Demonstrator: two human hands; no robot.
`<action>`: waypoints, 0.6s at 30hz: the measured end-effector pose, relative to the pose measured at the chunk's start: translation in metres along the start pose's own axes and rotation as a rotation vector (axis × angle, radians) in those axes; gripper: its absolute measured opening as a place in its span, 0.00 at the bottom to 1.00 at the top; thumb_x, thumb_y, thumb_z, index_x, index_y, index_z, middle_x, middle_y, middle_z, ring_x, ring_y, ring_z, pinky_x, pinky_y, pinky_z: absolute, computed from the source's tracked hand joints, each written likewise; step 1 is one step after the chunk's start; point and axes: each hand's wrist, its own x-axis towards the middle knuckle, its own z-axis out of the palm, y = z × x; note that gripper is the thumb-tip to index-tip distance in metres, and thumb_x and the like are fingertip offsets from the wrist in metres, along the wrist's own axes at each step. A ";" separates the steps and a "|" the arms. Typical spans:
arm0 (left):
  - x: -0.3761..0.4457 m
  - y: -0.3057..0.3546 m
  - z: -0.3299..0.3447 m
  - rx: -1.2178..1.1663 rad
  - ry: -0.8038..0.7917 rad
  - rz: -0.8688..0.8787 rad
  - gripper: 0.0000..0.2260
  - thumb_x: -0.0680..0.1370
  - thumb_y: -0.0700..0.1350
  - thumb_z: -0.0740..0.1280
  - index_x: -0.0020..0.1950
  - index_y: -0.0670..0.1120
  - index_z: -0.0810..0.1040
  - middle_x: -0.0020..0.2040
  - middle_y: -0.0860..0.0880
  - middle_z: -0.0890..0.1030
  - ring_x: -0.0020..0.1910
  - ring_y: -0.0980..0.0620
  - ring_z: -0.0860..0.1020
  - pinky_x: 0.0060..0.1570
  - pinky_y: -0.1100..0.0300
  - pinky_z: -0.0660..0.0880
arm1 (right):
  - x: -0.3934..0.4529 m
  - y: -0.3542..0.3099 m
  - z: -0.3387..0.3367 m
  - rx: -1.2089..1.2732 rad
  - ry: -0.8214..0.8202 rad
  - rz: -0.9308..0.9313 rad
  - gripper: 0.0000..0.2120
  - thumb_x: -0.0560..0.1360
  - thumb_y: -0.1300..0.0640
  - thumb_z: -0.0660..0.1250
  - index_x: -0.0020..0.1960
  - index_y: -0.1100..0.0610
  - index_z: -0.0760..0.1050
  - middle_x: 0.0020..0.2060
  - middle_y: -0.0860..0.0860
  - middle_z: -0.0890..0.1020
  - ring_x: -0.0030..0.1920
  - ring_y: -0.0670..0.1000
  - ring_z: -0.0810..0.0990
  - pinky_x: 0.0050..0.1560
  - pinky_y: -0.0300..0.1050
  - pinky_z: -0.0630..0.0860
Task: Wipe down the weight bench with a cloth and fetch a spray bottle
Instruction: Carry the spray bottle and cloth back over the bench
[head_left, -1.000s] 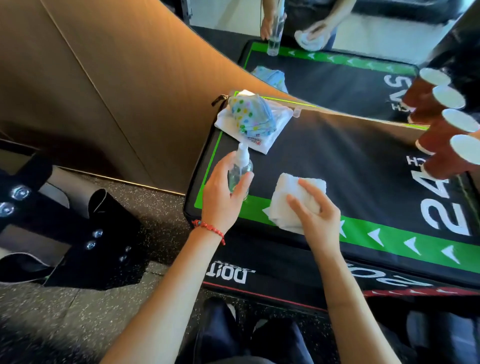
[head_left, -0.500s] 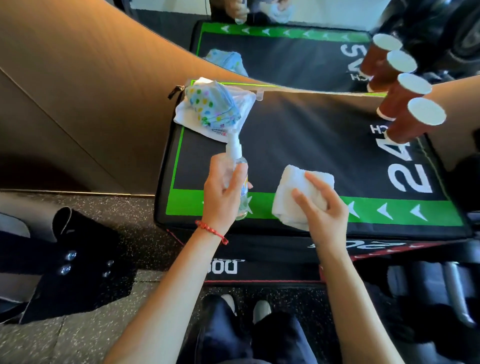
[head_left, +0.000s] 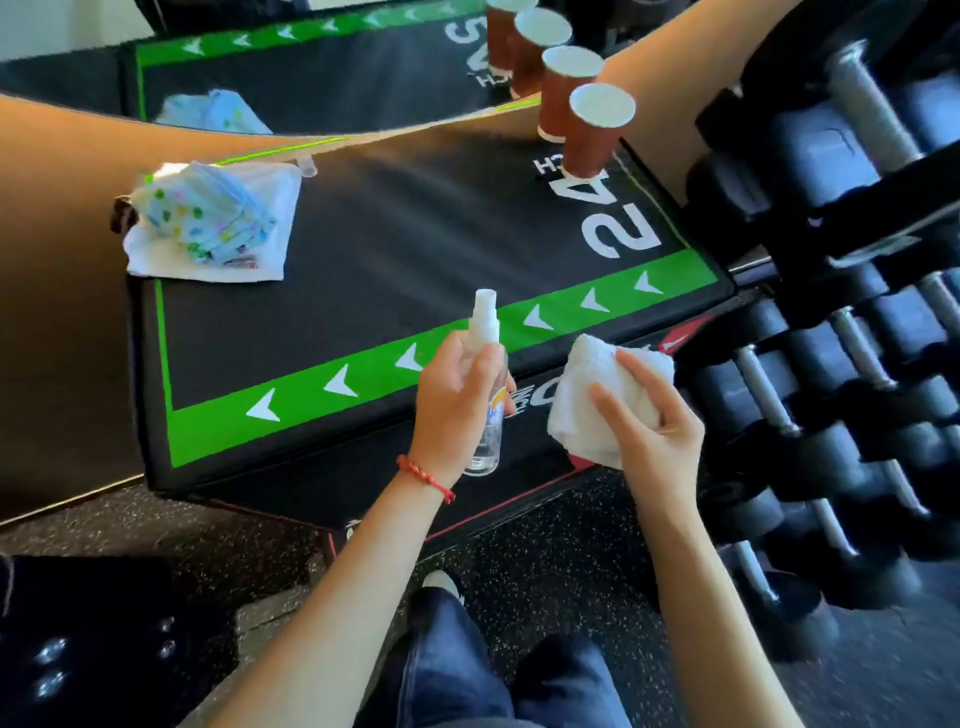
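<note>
With the spray bottle (head_left: 485, 384) upright in the left hand (head_left: 457, 410), fingers wrapped round its body, fetch looks done; spraying or wiping is next. Bottle is lifted over the front edge of the bench pad (head_left: 395, 244). Right hand (head_left: 649, 421) grips the folded white cloth (head_left: 597, 395), also off the pad, near the front right corner. Next move likely: aim nozzle at pad, press, then bring cloth down flat. Paper cups (head_left: 592, 130) stand at the far right corner.
</note>
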 end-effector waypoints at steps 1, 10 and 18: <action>-0.004 -0.002 0.008 -0.007 -0.029 -0.007 0.12 0.71 0.46 0.60 0.43 0.37 0.71 0.30 0.41 0.73 0.23 0.54 0.73 0.27 0.65 0.70 | -0.003 0.002 -0.010 0.009 0.023 0.006 0.14 0.66 0.52 0.74 0.50 0.42 0.80 0.45 0.34 0.82 0.46 0.35 0.78 0.43 0.28 0.72; -0.087 -0.020 0.124 -0.029 -0.409 -0.095 0.07 0.69 0.44 0.62 0.39 0.40 0.72 0.29 0.47 0.74 0.25 0.52 0.75 0.29 0.61 0.73 | -0.069 0.021 -0.163 -0.012 0.306 0.061 0.14 0.68 0.55 0.74 0.49 0.39 0.79 0.43 0.30 0.80 0.44 0.33 0.77 0.47 0.32 0.75; -0.205 -0.049 0.240 -0.063 -0.739 -0.235 0.21 0.77 0.53 0.63 0.32 0.39 0.70 0.27 0.42 0.70 0.23 0.48 0.70 0.28 0.61 0.69 | -0.161 0.046 -0.299 -0.038 0.589 0.143 0.15 0.67 0.54 0.74 0.48 0.36 0.78 0.42 0.35 0.81 0.42 0.35 0.78 0.42 0.29 0.74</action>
